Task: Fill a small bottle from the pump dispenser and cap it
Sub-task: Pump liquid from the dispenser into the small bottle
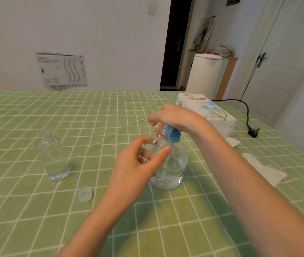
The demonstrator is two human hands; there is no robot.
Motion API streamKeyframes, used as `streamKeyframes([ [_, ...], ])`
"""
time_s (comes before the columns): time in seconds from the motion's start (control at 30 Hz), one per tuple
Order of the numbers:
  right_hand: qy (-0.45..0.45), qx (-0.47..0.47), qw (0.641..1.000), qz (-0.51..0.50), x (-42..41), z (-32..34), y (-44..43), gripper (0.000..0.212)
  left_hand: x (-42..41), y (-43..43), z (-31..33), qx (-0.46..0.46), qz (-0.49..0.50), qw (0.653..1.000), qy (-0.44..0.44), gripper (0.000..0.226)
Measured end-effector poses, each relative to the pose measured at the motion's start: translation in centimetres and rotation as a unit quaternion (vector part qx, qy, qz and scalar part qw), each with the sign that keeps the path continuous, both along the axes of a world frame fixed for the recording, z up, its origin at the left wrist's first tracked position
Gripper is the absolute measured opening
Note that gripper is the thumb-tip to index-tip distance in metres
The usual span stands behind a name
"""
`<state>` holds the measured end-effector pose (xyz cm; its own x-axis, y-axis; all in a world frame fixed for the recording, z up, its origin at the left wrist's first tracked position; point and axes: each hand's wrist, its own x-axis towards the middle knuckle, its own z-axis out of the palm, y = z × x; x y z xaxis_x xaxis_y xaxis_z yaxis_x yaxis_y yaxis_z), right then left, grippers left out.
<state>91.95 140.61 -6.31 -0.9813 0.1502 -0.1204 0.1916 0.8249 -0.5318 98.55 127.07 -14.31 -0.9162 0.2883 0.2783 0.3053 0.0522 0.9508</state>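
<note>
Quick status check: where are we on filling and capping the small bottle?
Done: the small bottle is open, a clear cap lying loose on the tablecloth. In hand: the left hand grips it, tilted, mouth at the blue pump head of the pump dispenser, where the right hand rests. Fill level unclear. Left: finish filling, then cap it.

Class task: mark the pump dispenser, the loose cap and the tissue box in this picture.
pump dispenser point(175, 135): head view, blue pump head.
loose cap point(85, 194): head view, its middle.
tissue box point(208, 110): head view, printed top face.
</note>
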Motion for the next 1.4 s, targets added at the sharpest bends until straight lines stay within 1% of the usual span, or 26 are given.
streamKeyframes([
  [0.2, 0.021, 0.046, 0.999, 0.014, -0.1, 1.5, 0.2, 0.038, -0.1, 0.2, 0.6, 0.014, -0.006, 1.000, 0.001, 0.044],
  [0.37, -0.023, 0.047, 0.999, 0.014, 0.0, 1.5, -0.2, 0.032, -0.1, 0.2, 0.7, 0.013, -0.005, 1.000, 0.008, 0.041],
  [0.47, -0.028, 0.053, 0.998, 0.010, -0.2, 1.3, -0.1, 0.031, -0.2, 0.2, 0.5, 0.017, -0.007, 1.000, 0.009, 0.040],
  [0.6, -0.045, 0.033, 0.998, 0.012, -0.2, 0.0, 0.1, 0.019, -0.1, -0.1, -0.1, 0.009, -0.007, 1.000, 0.003, 0.036],
  [0.8, -0.014, 0.018, 1.000, 0.014, -0.4, -0.6, 0.0, 0.020, -0.2, -0.2, -0.4, 0.001, 0.000, 1.000, 0.013, 0.037],
  [0.87, 0.001, 0.012, 1.000, 0.009, -0.3, -0.7, 0.1, 0.025, -0.2, -0.2, -0.4, -0.002, 0.002, 1.000, 0.012, 0.037],
  [0.97, 0.039, -0.006, 0.999, -0.005, -0.3, -0.2, 0.3, 0.040, -0.2, 0.0, -0.1, 0.000, 0.007, 1.000, 0.017, 0.040],
  [1.07, 0.078, 0.023, 0.997, -0.013, -0.5, 0.5, 0.3, 0.050, -0.4, 0.0, 0.5, 0.006, 0.008, 1.000, 0.025, 0.042],
  [1.13, 0.069, 0.027, 0.997, -0.010, -0.4, 0.9, 0.3, 0.051, -0.5, -0.1, 0.7, 0.000, 0.005, 1.000, 0.028, 0.040],
  [1.23, 0.015, -0.024, 0.999, -0.014, 0.0, 1.3, 0.7, 0.052, -0.5, -0.1, 0.7, 0.000, 0.005, 1.000, 0.029, 0.038],
  [1.33, -0.010, -0.094, 0.995, -0.036, 0.0, 1.7, 0.6, 0.067, -0.5, 0.0, 0.7, 0.001, 0.007, 1.000, 0.027, 0.041],
  [1.4, -0.006, -0.107, 0.993, -0.048, -0.3, 1.7, 0.3, 0.072, -0.5, 0.0, 0.7, 0.004, 0.006, 1.000, 0.025, 0.040],
])
